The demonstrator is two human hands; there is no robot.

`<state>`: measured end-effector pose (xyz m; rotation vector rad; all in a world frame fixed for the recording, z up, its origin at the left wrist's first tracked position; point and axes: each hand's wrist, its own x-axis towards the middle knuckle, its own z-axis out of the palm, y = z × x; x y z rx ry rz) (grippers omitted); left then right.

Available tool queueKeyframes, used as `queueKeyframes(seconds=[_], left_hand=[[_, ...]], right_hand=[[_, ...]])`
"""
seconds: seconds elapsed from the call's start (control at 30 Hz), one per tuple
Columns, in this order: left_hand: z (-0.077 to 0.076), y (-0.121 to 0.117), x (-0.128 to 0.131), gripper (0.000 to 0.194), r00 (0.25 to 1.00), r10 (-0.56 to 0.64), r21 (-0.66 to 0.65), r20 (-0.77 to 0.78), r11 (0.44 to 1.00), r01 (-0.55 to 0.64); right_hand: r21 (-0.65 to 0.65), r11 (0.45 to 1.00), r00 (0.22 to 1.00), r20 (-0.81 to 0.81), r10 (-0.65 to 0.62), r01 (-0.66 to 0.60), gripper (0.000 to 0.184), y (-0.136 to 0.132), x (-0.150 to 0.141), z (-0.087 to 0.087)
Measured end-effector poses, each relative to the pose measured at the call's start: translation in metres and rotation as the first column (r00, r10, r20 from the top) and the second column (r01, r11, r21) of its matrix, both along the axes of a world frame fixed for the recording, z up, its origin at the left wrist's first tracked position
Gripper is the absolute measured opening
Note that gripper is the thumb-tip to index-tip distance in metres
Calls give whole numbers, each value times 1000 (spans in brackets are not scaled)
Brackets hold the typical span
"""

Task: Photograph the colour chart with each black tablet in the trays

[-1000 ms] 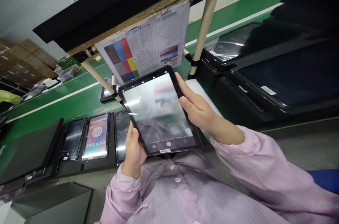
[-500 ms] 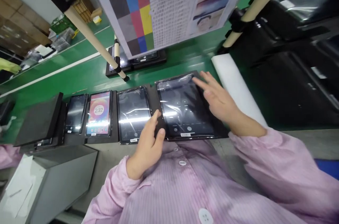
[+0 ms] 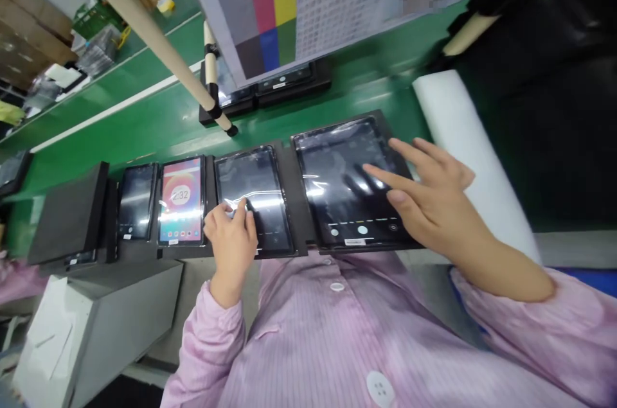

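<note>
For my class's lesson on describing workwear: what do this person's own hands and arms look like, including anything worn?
The left hand and right hand are ungloved, with bare fingers and wrists. The left sleeve and right sleeve are pale pink, loose and wrinkled; the left one gathers at its cuff.

Electronics workshop — tablets (image 3: pixel 180 209), green bench (image 3: pixel 159 128)

Head view: looks forward and down from head height over green bench (image 3: pixel 357 93).
Near field: takes in pink shirt (image 3: pixel 332 337), left hand (image 3: pixel 230 238), right hand (image 3: pixel 429 196).
Far field: reaches cardboard boxes (image 3: pixel 33 9), upper left.
Top edge: crops printed sheet (image 3: pixel 328 9).
</note>
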<state>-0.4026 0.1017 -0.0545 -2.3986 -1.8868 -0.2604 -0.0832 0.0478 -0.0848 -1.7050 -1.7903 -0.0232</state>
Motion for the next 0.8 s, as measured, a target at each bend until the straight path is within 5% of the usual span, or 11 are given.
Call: queueKeyframes(seconds=[0.23, 0.47, 0.8], left_hand=[[0, -12, -2, 34, 973, -197, 62, 124, 980, 191], [2, -13, 18, 35, 983, -154, -4, 98, 988, 156], [3, -2, 21, 35, 981, -185, -10, 64, 982, 186]], right_hand=[[7, 991, 985, 108, -133, 133, 42, -15, 13, -8], [10, 996, 992, 90, -89, 89, 39, -11, 9, -15], [49, 996, 996, -53, -75, 78, 59, 34, 16, 13]])
